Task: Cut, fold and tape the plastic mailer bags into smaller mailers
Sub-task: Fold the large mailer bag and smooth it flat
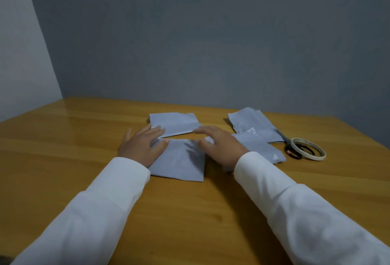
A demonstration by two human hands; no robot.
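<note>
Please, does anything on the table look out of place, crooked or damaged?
Nothing is damaged or spilled. One small oddity: the tape roll lies on top of the scissors handles, so the scissors cannot be lifted freely. The grey mailer pieces at the right overlap loosely, slightly askew.

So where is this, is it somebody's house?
Probably a plain room at home or a small office. All that shows is a wooden table in the corner of bare grey walls, with scissors and a tape roll.
</note>
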